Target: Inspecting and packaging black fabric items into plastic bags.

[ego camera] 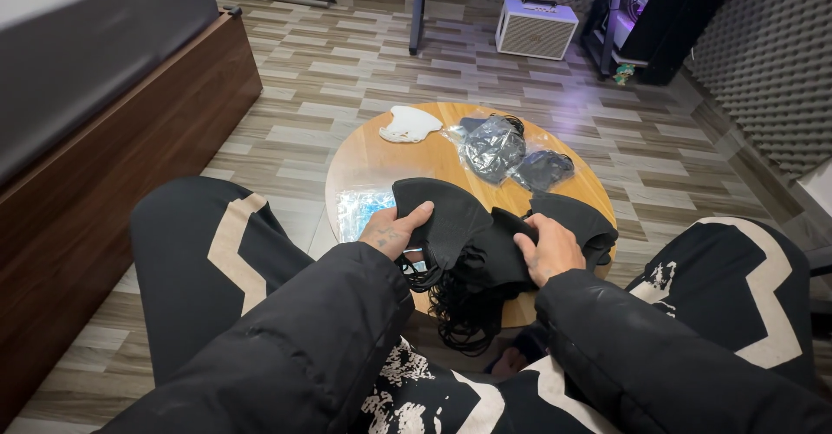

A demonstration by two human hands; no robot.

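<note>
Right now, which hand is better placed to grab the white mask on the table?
Probably the left hand. The white mask lies on the far left part of the round table, on that hand's side, while the right hand grips black masks farther away.

I count three packages, all on the round wooden surface mid-frame. Two clear crinkled plastic bags of dark items sit just right of centre, touching. A flat clear pouch with pale blue contents lies at centre-left. No screens legible.
</note>
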